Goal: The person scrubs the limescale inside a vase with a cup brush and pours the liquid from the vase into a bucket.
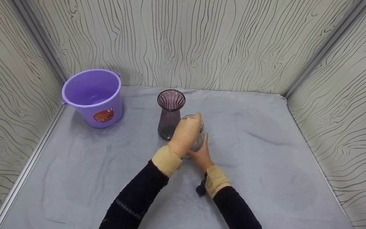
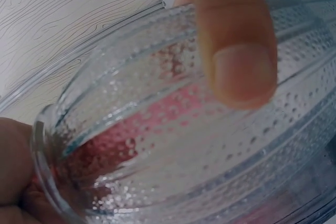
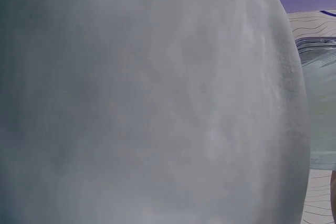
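Note:
Both hands hold a clear glass vase [image 1: 197, 144] with a ribbed, dimpled body, near the middle of the cloth-covered table. Over its mouth, my left hand [image 1: 184, 135] has its fingers curled at the rim, hiding part of it. Lower down, my right hand [image 1: 203, 156] grips the body, its thumb along the side. The left wrist view shows the vase [image 2: 157, 129] close up, a thumb [image 2: 244, 72] on the glass and pink and dark red showing through. Just left of the hands stands a purple, fluted glass vase [image 1: 170, 124], upright with a flared mouth.
A purple bucket [image 1: 103, 108] with a red label stands at the back left, near the wall corner. Grey cloth [image 1: 259, 165] covers the table. Wood-grain-patterned walls [image 1: 202, 44] rise behind and on both sides. A small black device [image 1: 201, 189] sits at my right wrist.

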Tool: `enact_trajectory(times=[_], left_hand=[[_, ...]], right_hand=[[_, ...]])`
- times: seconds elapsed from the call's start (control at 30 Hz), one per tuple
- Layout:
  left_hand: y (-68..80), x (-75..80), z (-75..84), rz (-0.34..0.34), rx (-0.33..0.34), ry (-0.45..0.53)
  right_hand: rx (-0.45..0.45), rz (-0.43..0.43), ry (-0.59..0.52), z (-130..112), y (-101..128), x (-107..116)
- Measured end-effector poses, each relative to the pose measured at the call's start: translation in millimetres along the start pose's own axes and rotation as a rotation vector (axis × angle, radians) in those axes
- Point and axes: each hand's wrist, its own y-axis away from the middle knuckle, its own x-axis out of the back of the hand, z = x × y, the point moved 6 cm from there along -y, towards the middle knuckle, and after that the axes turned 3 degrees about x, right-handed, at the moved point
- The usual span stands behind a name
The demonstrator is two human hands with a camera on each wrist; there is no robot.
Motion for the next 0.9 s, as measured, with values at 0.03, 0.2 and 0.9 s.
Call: enact_trajectory(times=[0.03,0.2,0.9], left_hand=[[0.3,-0.1,-0.8,0.001,0.008,0.003],[0.6,0.4,-4.2,0.029,0.031,0.053],[1.7,-0.7,-3.6,0.03,-0.003,0.105]], right_hand=[[-0.007,-0.001,0.004,0.2,0.4,-0.5],[-0.025,-0.002,0.012,0.3,0.7,-1.3],[0.014,-0.01,-0.029,0.6,0.7,-2.0]])
